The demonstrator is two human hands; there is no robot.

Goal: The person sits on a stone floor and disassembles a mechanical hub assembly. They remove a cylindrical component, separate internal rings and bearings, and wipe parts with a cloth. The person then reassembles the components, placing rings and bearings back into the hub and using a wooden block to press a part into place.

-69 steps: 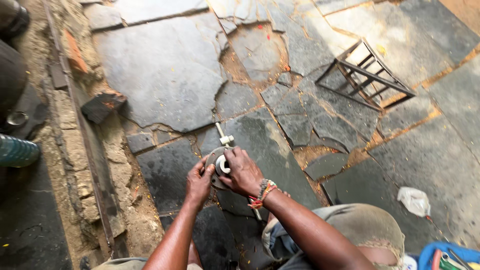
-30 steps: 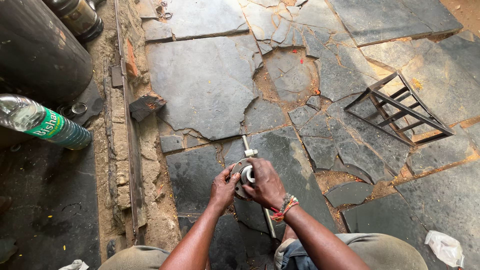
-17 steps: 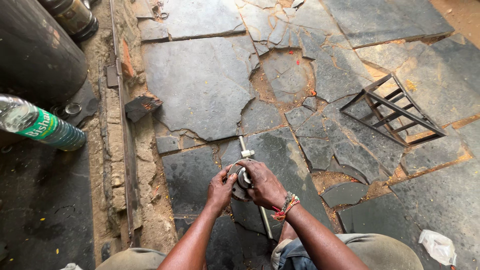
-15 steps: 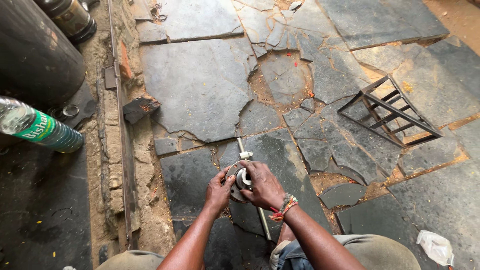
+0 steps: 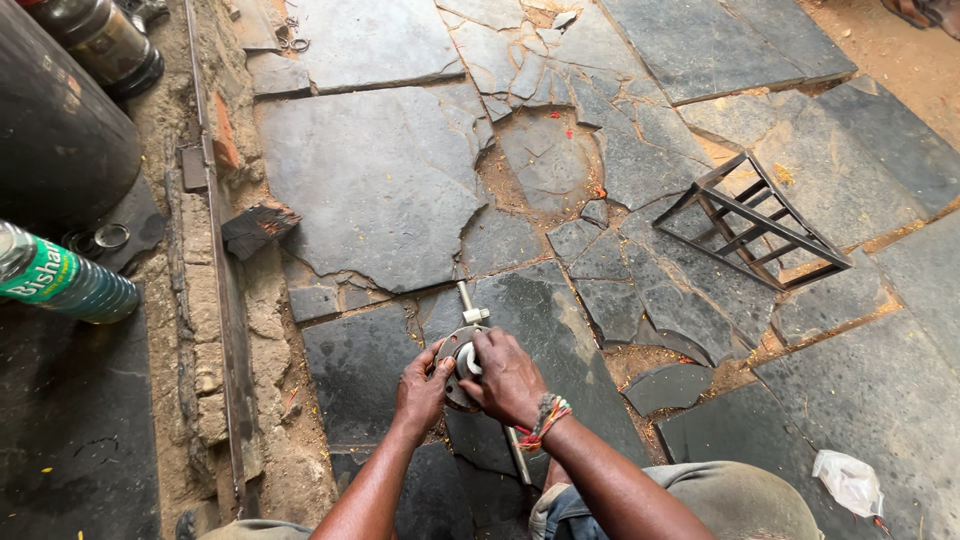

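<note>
Landmark: round metal disc (image 5: pixel 452 365) with a thin metal rod (image 5: pixel 468 305) through it, lying on the cracked stone slab floor (image 5: pixel 380 180)
Left hand (image 5: pixel 422 388): closed around the disc's left rim, fingers curled over the edge, holding it
Right hand (image 5: pixel 510 378): lying over the disc's right side, fingers closed on a white piece (image 5: pixel 467 362) at the disc's middle; a braided thread band (image 5: pixel 545 418) circles the wrist
Rod: pokes out beyond the disc, away from the person, with a small pale fitting near its far end; its near part runs under the right wrist
Metal frame (image 5: pixel 752 220): dark angle-iron rack, well to the right of the disc and farther off, tilted on the slabs
Plastic bottle (image 5: pixel 60 282): green label, lying far to the left of the disc
Charred block (image 5: pixel 258 228): left of the disc and farther off, by a rusty iron strip (image 5: pixel 225 300)
White crumpled bag (image 5: pixel 848 480): far right of the disc, nearer the person
</note>
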